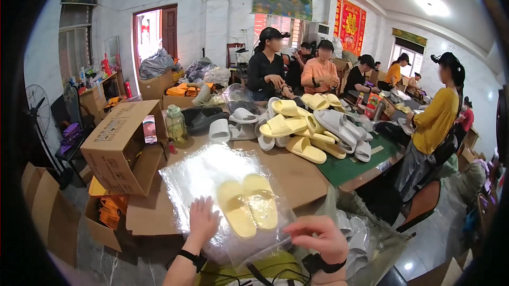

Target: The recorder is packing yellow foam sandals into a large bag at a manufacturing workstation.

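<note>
A pair of pale yellow slippers lies side by side under clear film, on a stack of clear plastic bags at the table's near edge. My left hand rests on the plastic just left of the slippers, fingers spread and nothing held. At the right edge of the plastic is my right hand, its fingers loosely bent with a gap between index finger and thumb. No object shows in it. Beyond the bags rises a heap of yellow slippers and grey slippers.
An open cardboard box stands at the left with a phone on its side, beside a glass jar. A green mat lies right of the heap. Several people work around the table, one in a yellow top.
</note>
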Demonstrator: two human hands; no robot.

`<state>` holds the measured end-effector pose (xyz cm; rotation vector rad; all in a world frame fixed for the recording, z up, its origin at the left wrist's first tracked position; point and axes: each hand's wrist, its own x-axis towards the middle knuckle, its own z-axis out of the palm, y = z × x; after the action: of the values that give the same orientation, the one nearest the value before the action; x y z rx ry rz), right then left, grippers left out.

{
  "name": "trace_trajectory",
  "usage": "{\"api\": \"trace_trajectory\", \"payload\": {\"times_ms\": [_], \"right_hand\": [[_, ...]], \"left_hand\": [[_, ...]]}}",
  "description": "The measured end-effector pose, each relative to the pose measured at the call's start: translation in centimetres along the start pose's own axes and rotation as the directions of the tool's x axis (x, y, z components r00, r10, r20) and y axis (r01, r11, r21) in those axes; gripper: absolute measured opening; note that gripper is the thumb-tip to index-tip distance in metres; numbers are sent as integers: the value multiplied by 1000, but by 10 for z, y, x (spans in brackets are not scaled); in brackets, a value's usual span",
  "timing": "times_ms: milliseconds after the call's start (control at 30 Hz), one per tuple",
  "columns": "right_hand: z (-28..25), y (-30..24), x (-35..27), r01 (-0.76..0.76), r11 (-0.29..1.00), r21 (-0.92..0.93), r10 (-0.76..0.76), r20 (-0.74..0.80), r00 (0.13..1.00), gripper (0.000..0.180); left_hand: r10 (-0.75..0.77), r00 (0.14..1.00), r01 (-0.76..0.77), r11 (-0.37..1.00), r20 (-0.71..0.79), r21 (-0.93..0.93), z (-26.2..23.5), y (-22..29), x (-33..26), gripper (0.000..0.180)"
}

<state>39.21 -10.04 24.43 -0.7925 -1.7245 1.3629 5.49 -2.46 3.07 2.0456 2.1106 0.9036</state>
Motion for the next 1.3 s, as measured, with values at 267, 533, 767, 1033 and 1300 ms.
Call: {"api": "trace_trajectory", "payload": {"times_ms": [267, 533, 767, 1033, 1300], "right_hand": [[-21, 96, 85, 47, 900, -433, -183, -278, 943, 23], [17, 214, 134, -145, 560, -816, -47, -206, 977, 72], [34, 234, 146, -187, 432, -882, -6, -211, 978, 68], [9, 234, 148, -67, 662, -747, 9, -81, 997, 60], [8, 198, 163, -252, 588, -769, 305, -78, 949, 60]], "left_hand": [[15, 999, -14, 999, -45, 32, 16, -18, 1, 59], [46, 997, -44, 998, -55, 38, 13, -13, -2, 58], [86, 993, -81, 995, -86, 59, 16, -19, -2, 58], [74, 994, -71, 996, -75, 45, 19, -22, 2, 62], [64, 996, -61, 997, -59, 44, 10, -14, -9, 61]]}}
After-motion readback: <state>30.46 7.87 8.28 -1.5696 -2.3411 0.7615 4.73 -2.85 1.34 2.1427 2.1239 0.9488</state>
